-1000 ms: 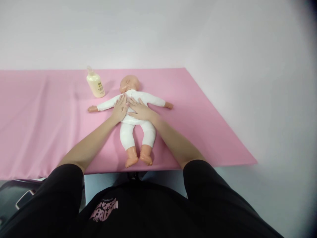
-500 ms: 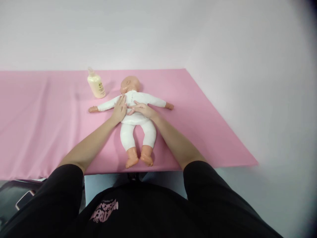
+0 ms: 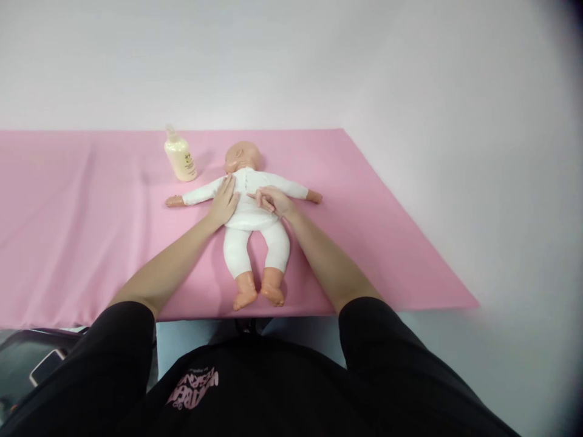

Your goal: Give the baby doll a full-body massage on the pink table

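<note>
A baby doll [image 3: 249, 212] in a white suit lies on its back, arms spread wide, head turned to the left and feet toward me. My left hand [image 3: 225, 200] rests flat along the left side of its chest, fingers stretched toward the shoulder. On the right side of the torso is my right hand [image 3: 274, 201], its index finger stretched out to the left over the chest and its other fingers partly bent. Nothing is held in either hand. Whether the right fingertips touch the suit I cannot tell.
The doll lies on a pink cloth [image 3: 364, 255] covering a table against a white wall [image 3: 273, 60]. A pump bottle of pale yellow lotion [image 3: 181, 159] stands behind the doll's arm on the left. Below the table's left front edge is a phone [image 3: 47, 368].
My right hand has drawn back to the right, away from my left hand, and its outer fingers have bent. My left hand stays flat on the doll's chest. The view has shifted slightly.
</note>
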A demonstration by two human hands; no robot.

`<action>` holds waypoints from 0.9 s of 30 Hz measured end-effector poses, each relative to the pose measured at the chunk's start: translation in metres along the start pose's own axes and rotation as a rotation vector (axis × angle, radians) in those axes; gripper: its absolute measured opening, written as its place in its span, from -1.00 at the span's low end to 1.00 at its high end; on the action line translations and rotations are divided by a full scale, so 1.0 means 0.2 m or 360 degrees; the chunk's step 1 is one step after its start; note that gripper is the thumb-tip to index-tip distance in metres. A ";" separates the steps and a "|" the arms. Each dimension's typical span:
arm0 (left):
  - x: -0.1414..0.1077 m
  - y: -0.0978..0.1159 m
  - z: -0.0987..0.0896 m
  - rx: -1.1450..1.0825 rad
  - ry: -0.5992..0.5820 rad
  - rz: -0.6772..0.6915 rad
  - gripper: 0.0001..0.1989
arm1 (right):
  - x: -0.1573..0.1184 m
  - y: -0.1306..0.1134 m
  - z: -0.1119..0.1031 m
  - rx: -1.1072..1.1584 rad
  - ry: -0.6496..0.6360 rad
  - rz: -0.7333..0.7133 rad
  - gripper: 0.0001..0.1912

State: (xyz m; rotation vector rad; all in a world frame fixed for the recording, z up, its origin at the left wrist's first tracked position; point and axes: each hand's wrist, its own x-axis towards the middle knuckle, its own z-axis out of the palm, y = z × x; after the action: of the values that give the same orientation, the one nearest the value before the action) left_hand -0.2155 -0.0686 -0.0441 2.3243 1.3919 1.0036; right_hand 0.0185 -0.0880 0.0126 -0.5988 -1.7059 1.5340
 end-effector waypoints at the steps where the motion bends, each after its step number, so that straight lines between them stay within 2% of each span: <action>1: 0.00 0.00 0.00 0.0010 -0.0011 -0.0003 -0.18 | 0.00 0.00 -0.01 0.0041 0.0025 0.0003 -0.40; 3: 0.01 0.00 0.00 0.0041 -0.0041 0.0000 -0.21 | 0.00 0.02 -0.01 0.0084 0.0139 0.0036 -0.39; 5: 0.01 0.00 0.00 0.0085 -0.0088 0.0021 -0.22 | 0.02 0.04 0.00 0.0048 0.0364 0.0046 -0.41; 8: 0.01 0.05 -0.02 0.0165 -0.0161 0.0054 -0.25 | 0.04 0.09 0.02 -0.0103 0.0735 -0.0027 -0.55; 10: 0.00 0.11 -0.03 0.0236 -0.0245 0.0081 -0.27 | 0.05 0.11 0.04 -0.0298 0.0839 -0.0125 -0.62; 13: -0.02 0.22 -0.07 0.0325 -0.0432 0.0177 -0.31 | 0.03 0.10 0.07 -0.0777 0.0746 -0.0340 -0.59; 16: -0.03 0.30 -0.10 0.0316 -0.0523 0.0386 -0.41 | 0.03 0.08 0.07 -0.1197 0.0431 -0.0452 -0.50; 18: -0.03 0.32 -0.10 0.0265 -0.0524 0.0517 -0.46 | 0.04 0.08 0.06 -0.1373 0.0253 -0.0354 -0.48; 20: -0.02 0.30 -0.09 0.0206 -0.0499 0.0574 -0.49 | 0.05 0.09 0.05 -0.1473 0.0190 -0.0200 -0.45; 27: 0.00 0.20 -0.06 -0.0004 -0.0455 0.0435 -0.52 | 0.09 0.08 0.07 -0.1629 0.0292 0.0117 -0.35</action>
State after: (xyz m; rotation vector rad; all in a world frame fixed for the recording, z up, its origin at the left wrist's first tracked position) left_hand -0.1957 -0.0915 -0.0143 2.5812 0.9852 0.6979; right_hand -0.0046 -0.0806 0.0011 -1.2603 -2.2616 0.5082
